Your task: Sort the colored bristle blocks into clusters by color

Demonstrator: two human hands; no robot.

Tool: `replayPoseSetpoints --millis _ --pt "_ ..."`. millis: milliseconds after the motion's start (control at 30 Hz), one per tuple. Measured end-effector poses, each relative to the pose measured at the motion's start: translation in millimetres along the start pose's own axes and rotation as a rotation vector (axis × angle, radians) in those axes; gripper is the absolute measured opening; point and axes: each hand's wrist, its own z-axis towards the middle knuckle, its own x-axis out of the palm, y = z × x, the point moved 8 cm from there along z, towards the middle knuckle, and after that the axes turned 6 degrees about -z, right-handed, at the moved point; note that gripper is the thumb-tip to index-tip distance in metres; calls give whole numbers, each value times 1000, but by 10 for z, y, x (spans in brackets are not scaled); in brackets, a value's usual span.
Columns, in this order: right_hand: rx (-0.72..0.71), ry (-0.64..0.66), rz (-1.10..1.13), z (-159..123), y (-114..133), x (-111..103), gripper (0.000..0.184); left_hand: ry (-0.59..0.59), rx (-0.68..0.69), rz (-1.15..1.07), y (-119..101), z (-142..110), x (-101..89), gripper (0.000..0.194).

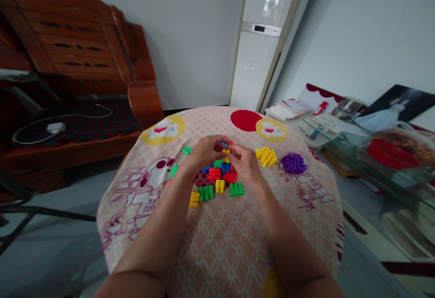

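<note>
Over the middle of the round table, my left hand (206, 149) and my right hand (245, 163) meet with bent fingers. Between their fingertips is a small yellow plastic building block (226, 155); the fingers partly cover it. Loose building blocks in several colours lie beneath and around my hands, among them red ones (214, 174) and a blue one (225, 167). Closer to me are green blocks (206, 193), another green block (237, 189) and a yellow block (220, 186). Part of the pile is hidden behind my left hand.
To the right sit a yellow block cluster (266, 156) and a purple block cluster (294, 163). A patterned cloth (217, 252) covers the table. Beyond its right edge stands a glass shelf (360, 153) bearing a red bowl (394, 154). A wooden bench (78, 58) is at left.
</note>
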Motion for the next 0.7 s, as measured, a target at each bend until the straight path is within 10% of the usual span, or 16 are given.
replayPoseSetpoints --millis 433,700 --pt "279 -122 402 14 -256 -310 32 147 -84 -55 87 -5 155 55" --pt "399 -264 -197 -53 -706 -1131 22 82 -118 -5 179 -20 4 36"
